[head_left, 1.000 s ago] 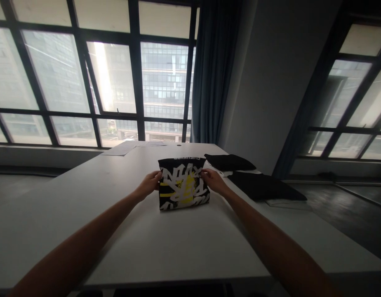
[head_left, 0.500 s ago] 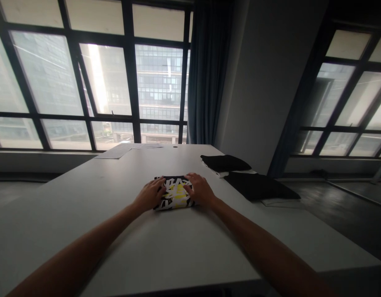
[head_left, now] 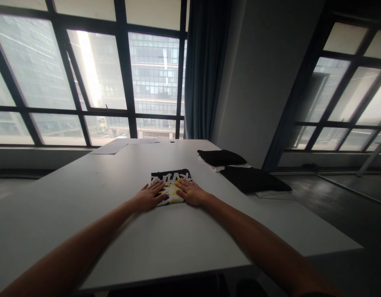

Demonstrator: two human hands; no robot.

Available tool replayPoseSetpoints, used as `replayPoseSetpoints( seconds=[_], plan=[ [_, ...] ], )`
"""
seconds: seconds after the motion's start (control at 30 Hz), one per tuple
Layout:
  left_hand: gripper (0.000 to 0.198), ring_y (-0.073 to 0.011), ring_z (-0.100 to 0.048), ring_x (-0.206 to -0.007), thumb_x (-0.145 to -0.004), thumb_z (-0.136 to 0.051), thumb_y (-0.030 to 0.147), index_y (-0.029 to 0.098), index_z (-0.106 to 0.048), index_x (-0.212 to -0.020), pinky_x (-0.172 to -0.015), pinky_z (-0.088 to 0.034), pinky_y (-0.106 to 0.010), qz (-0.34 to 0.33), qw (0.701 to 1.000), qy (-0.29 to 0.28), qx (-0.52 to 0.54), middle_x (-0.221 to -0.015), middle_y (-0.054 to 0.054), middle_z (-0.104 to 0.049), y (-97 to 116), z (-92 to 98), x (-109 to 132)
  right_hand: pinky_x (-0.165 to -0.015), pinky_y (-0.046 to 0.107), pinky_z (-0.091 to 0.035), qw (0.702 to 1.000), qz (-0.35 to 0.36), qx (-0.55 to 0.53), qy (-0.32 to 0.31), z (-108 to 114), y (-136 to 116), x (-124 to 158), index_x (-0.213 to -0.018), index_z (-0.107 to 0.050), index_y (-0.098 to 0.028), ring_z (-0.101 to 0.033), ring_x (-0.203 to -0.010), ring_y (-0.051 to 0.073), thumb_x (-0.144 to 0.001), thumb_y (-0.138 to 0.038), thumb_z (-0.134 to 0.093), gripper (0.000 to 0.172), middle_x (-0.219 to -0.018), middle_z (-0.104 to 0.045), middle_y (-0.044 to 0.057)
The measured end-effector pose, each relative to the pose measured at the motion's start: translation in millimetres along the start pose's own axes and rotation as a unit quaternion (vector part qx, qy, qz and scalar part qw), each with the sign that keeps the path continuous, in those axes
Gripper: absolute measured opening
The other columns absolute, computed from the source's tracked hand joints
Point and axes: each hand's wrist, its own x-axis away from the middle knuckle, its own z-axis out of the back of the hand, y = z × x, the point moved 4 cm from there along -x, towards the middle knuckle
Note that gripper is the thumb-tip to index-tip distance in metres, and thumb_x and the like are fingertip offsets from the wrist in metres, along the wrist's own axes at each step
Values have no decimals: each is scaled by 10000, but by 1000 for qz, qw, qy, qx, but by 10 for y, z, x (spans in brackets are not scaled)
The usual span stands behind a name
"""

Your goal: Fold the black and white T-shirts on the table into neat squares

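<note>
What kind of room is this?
Probably an office or meeting room in a high-rise: long white table, tall grid windows facing a glass tower, papers at the far end.

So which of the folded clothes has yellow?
The printed garment under the left hand and right hand: black with white and yellow marks. The far black garment and near black garment show no yellow.

- The room is dim; daylight comes only from the windows point(head_left: 97, 78) ahead and at the right.
- The panes are blown out to a hazy white, with a bright streak of glare at the left.
- Backlit, the forearms read dark.
- The table point(head_left: 85, 194) has a soft grey sheen.
- Wide-angle distortion slants the window frames towards the edges.
</note>
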Motion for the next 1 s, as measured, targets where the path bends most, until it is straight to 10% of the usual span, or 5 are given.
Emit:
replayPoseSetpoints(
  seconds=[0.33, 0.5, 0.8, 1.0],
  plan=[
    [712, -295, -73, -1505, -967, -225, 654, 262, -224, -1562, -1159, -115, -604, 55, 998, 25, -3, -1627, -89, -102, -244, 0, 36, -1115, 523, -267, 976, -194, 34, 90, 92, 182, 136, -1526, -312, -113, -328, -1400, 377, -860, -764, -361, 932, -1528, -364, 230],
    [710, -283, -99, -1503, -963, -250, 653, 269, -231, -1559, -1160, -107, -618, 67, 998, 16, 8, -1626, -92, -115, -229, 1, 25, -1066, 369, -386, 978, -105, -81, 162, 182, 231, 72, -1387, -505, -165, -503, -1266, 278, -803, -486, -653, 683, -1376, -545, 151],
    [616, -262, -163, -1497, -1001, -209, 562, 274, -294, -1538, -1170, -134, -595, -11, 1000, 15, 21, -1623, -77, -188, -26, 64, 89, -873, 376, -556, 833, -239, -466, 176, 168, 444, 0, -1397, -452, -86, -657, -1086, 279, -838, -422, -659, 684, -1252, -643, 204],
    [651, -259, -188, -1491, -998, -155, 595, 264, -284, -1544, -1188, -162, -539, -25, 999, 29, 30, -1622, -75, -203, 42, 29, 101, -976, 361, -504, 904, -148, -331, 226, 616, 641, 60, -1377, -514, -100, -651, -1090, 244, -725, -159, -724, 687, -1269, -647, 151]
  ],
)
